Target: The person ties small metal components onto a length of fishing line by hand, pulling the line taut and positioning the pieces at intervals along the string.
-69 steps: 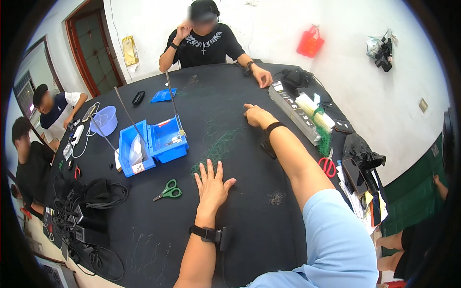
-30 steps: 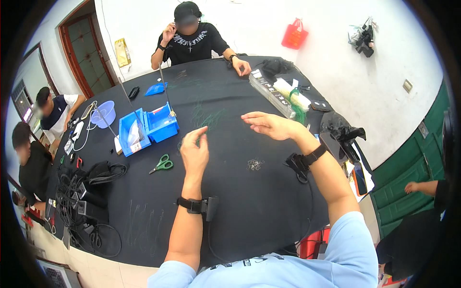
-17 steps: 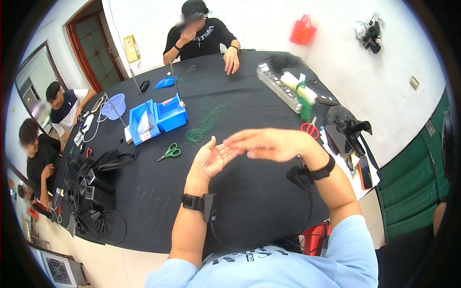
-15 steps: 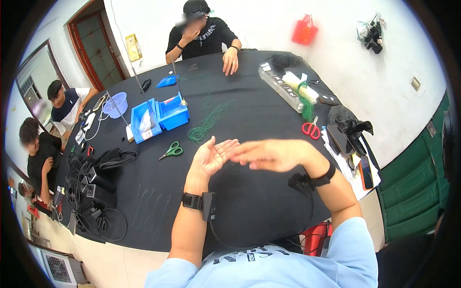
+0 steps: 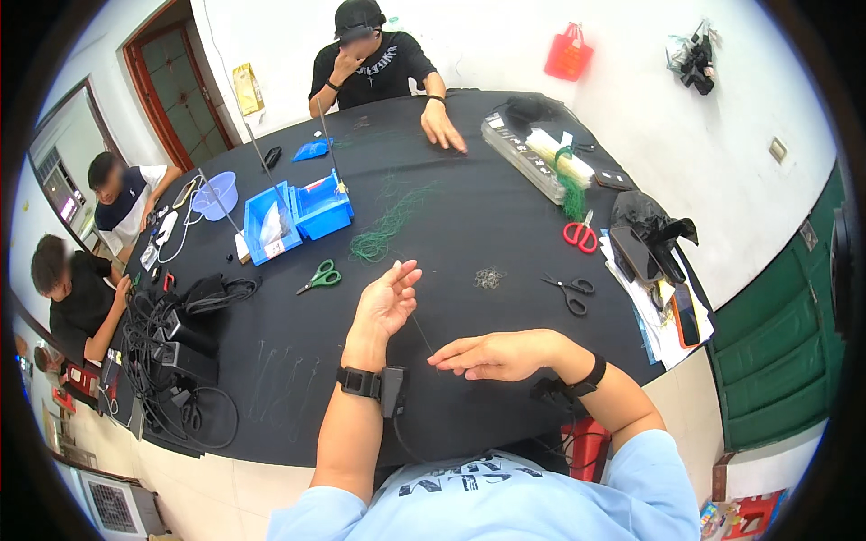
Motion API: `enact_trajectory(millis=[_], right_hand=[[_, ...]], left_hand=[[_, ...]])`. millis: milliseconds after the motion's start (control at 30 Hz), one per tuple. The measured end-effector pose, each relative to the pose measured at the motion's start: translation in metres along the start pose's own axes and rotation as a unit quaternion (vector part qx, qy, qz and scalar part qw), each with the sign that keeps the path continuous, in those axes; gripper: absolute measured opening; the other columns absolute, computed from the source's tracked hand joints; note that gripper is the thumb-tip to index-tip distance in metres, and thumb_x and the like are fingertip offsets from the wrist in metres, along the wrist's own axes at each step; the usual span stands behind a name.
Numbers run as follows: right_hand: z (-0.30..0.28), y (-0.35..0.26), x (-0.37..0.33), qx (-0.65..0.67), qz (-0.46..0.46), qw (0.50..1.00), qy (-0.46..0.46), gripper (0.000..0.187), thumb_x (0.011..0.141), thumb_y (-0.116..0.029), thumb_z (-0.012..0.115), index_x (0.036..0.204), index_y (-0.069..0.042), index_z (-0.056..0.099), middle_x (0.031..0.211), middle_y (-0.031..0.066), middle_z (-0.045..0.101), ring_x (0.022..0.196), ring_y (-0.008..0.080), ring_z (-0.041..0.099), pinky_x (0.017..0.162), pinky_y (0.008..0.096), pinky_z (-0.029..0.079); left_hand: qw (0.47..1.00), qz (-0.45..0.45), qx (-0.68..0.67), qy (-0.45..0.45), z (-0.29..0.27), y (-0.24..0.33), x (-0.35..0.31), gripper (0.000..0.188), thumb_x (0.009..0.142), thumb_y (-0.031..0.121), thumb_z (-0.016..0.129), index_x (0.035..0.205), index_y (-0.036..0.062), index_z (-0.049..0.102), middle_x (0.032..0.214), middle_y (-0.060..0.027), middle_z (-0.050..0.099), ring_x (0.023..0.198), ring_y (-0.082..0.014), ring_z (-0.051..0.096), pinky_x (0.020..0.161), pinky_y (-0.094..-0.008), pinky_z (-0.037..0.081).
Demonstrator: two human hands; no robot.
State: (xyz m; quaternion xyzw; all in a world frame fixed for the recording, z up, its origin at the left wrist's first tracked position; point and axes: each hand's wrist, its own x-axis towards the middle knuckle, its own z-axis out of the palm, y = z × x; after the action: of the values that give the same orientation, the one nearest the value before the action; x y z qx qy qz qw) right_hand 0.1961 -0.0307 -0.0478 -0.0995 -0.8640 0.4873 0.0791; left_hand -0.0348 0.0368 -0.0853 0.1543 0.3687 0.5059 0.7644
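Observation:
A thin dark thread (image 5: 422, 334) runs taut between my two hands above the black cloth. My left hand (image 5: 386, 305) is turned palm up with curled fingers, closed on the thread's upper end. Lower and to the right, my right hand (image 5: 496, 355) pinches the other end between thumb and fingertips. Beyond my left hand lies a loose tangle of green thread (image 5: 388, 233), with green-handled scissors (image 5: 320, 277) to its left. A small heap of fine, dull metallic pieces (image 5: 489, 278), too small to name, sits beyond my right hand, beside black scissors (image 5: 570, 294).
Blue bins (image 5: 271, 230) with upright rods stand at far left, near a purple basin (image 5: 216, 197). Black cables (image 5: 180, 343) crowd the left edge. Several thin strands (image 5: 293, 388) lie front left. Red scissors (image 5: 580, 236), phones and papers (image 5: 663, 329) are right. Other people sit around the table.
My right hand has moved down, away from my left, drawing the thread out between them. My left fingers have curled up. The heap and black scissors have come into sight.

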Motion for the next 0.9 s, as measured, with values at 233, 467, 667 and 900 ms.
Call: enact_trajectory(millis=[233,467,667,900], right_hand=[[0.001,-0.006,-0.010,0.039,0.016,0.999,0.023,0.038,0.088,0.000,0.054,0.126,0.000,0.053,0.142,0.0171,0.040,0.128,0.0316,0.044,0.101,0.0373,0.043],[-0.032,-0.014,-0.014,-0.194,0.044,0.916,0.348,0.020,0.084,-0.004,0.061,0.104,-0.005,0.064,0.112,0.0158,0.060,0.105,0.0306,0.060,0.091,0.0374,0.049],[-0.033,-0.017,0.004,0.077,0.046,0.938,0.335,0.030,0.094,-0.010,0.057,0.123,0.000,0.058,0.112,0.0111,0.065,0.103,0.0164,0.061,0.089,0.0301,0.049],[-0.027,-0.006,0.009,0.157,0.010,0.917,0.366,0.020,0.092,-0.006,0.059,0.110,0.001,0.064,0.099,0.0092,0.068,0.094,0.0154,0.064,0.084,0.0297,0.052]], left_hand=[[0.987,0.086,0.113,-0.074,0.017,-0.005,-0.022,0.023,0.098,0.024,0.049,0.104,0.0038,0.059,0.065,0.0016,0.052,0.050,-0.0040,0.035,0.044,-0.0192,0.027],[0.920,0.141,0.285,-0.229,0.035,-0.009,-0.050,0.024,0.093,0.023,0.050,0.088,0.0035,0.063,0.060,0.0014,0.048,0.052,-0.0045,0.036,0.047,-0.0204,0.025],[0.899,0.113,0.303,-0.296,0.040,-0.019,-0.062,0.025,0.091,0.022,0.052,0.079,0.0038,0.065,0.060,0.0028,0.046,0.054,-0.0057,0.039,0.049,-0.0215,0.026],[0.899,0.106,0.290,-0.312,0.038,-0.018,-0.062,0.026,0.090,0.022,0.052,0.078,0.0033,0.065,0.060,0.0029,0.045,0.054,-0.0062,0.038,0.050,-0.0221,0.026]])
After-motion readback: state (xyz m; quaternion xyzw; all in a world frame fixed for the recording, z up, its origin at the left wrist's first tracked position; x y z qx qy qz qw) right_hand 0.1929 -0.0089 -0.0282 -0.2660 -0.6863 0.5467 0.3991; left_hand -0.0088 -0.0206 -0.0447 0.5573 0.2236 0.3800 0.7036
